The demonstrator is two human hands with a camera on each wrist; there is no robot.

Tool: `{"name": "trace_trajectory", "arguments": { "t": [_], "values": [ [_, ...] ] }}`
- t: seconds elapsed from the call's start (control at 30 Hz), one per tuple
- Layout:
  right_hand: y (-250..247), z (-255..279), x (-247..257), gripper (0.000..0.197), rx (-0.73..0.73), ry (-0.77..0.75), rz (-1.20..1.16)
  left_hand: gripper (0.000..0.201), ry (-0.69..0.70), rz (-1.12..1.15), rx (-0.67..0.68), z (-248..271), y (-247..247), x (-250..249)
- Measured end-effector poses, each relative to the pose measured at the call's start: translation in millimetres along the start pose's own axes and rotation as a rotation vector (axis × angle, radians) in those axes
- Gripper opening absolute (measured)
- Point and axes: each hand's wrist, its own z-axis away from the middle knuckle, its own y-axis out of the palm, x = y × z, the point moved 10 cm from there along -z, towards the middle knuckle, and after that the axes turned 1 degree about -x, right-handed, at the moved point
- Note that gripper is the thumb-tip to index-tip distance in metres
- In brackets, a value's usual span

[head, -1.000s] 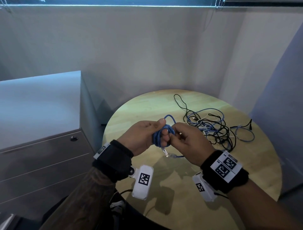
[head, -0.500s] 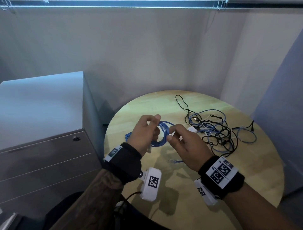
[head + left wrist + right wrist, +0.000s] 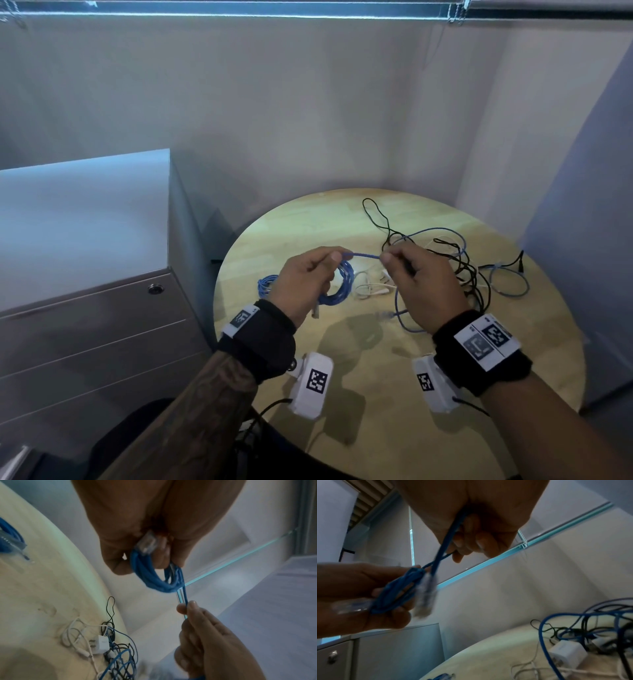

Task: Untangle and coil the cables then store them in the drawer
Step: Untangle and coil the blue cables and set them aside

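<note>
Head view had the blue cable (image 3: 337, 286) up over the desk (image 3: 376, 359), mostly wound into a small round coil in the left hand (image 3: 305, 284). That grip was fingers curled snug round the bundle, with a clear plug (image 3: 147, 544) poking out by the palm. The right hand (image 3: 424, 284) pinched the free tail between thumb and finger, stretched nearly taut across the short gap between the hands, the rest trailing down to a second plug (image 3: 425, 596), blurry in the right wrist view.

So I'd say this was the coiling step, nearly done for this one. Next move probably wants the tail wrapped round the loops or tucked through so it doesn't spring open, then into the cabinet (image 3: 92, 329), whose drawers looked closed.

Cable looked smooth, rubbery, a bit stiff. Another blue coil (image 3: 267, 284) lay on the pale wood just left. To the right sat the tangle (image 3: 455, 270): thin black, light blue and white leads plus a boxy white charger (image 3: 101, 645).
</note>
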Motion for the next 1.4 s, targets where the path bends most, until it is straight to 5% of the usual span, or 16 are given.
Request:
{"name": "trace_trajectory", "arguments": {
  "t": [0.27,0.47,0.53,0.6,0.7,0.83,1.0,1.23,1.4],
  "values": [
    [38,20,-14,0.003,0.473,0.262,-0.439,0.024,-0.108,0.315,-0.216,-5,-35,12],
    [25,12,-25,0.014,0.221,0.433,-0.792,0.024,-0.081,0.297,-0.179,-4,-25,10],
    [34,14,-17,0.018,0.257,0.461,-0.831,0.024,-0.045,0.264,-0.205,-2,-21,7],
    [47,22,-2,0.031,0.369,0.439,-0.770,0.023,0.019,0.153,-0.256,1,-20,2],
    [62,33,24,0.023,0.452,0.308,-0.563,0.021,0.109,0.009,-0.294,4,-15,-6],
    [54,23,8,0.004,0.267,0.363,-0.521,0.021,0.155,0.011,-0.317,3,-19,-11],
    [31,10,-24,0.015,0.069,0.445,-0.591,0.024,0.056,0.207,-0.247,-1,-17,-1],
    [39,9,-19,0.030,0.118,0.325,-0.562,0.021,-0.158,0.504,-0.156,-4,-11,15],
    [31,1,-4,0.029,0.079,0.213,-0.675,0.021,-0.176,0.476,-0.193,-4,-18,17]
  ]
}}
